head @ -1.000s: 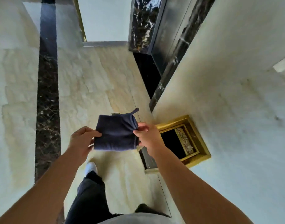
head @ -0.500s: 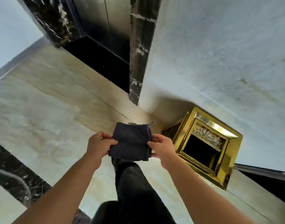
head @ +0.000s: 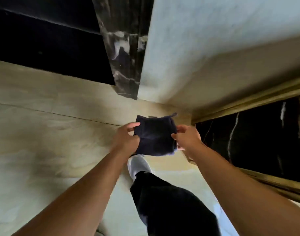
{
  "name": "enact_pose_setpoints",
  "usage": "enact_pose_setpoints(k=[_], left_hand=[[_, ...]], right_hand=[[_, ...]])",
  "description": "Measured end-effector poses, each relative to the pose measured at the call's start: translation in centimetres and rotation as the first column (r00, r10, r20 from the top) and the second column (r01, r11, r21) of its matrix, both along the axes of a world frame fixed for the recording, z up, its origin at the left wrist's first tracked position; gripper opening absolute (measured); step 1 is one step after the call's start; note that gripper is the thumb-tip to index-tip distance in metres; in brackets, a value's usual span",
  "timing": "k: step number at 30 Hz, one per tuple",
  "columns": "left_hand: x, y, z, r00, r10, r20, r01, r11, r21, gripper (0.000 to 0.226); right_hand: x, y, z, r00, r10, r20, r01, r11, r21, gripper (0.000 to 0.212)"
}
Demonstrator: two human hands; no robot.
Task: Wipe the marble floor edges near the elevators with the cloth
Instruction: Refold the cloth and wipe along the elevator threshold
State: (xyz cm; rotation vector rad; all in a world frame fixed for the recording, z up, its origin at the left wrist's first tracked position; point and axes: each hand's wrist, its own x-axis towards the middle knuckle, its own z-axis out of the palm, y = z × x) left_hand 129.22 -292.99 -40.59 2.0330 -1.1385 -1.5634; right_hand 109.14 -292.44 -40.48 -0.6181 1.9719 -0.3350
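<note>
A folded dark navy cloth (head: 155,136) is held in the air between both hands, above the beige marble floor (head: 52,133). My left hand (head: 126,137) pinches its left edge and my right hand (head: 188,137) grips its right edge. The floor's edge meets the pale wall (head: 205,48) just beyond the cloth. A black marble elevator frame (head: 125,48) stands upper centre, with the dark elevator doorway (head: 49,45) to its left.
A gold-framed bin (head: 248,106) with a dark opening sits close at the right, against the wall. My white shoe (head: 139,166) and dark trouser leg (head: 171,205) are below the cloth. Open beige floor stretches to the left.
The view has swung closer to the wall and elevator frame; the gold bin now fills the right side. Both hands keep the cloth held between them, and a foot has stepped forward.
</note>
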Motion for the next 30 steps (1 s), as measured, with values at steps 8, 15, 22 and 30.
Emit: enact_pose_setpoints(k=[8,15,22,30], left_hand=[[-3.6,-7.1,-22.0,0.976,-0.187,0.115,0.211,0.941,-0.264,0.064],[-4.3,-7.6,-26.4,0.8,-0.536,0.27,0.593,0.775,-0.219,0.071],[8.0,-7.0,-26.0,0.486,-0.401,0.777,0.722,0.685,-0.098,0.078],[15.5,-5.8,-30.4,0.579,-0.246,0.778,0.438,0.898,-0.042,0.087]], right_hand=[[-3.5,-4.8,-20.7,0.991,-0.065,-0.116,0.044,0.983,-0.176,0.022],[-2.9,-3.0,-24.9,0.825,0.095,-0.558,-0.236,0.954,-0.186,0.049],[-0.6,-3.5,-28.9,0.331,0.614,-0.716,-0.891,0.453,-0.025,0.06],[11.5,-6.4,-30.7,0.381,0.568,-0.729,-0.761,0.64,0.101,0.071]])
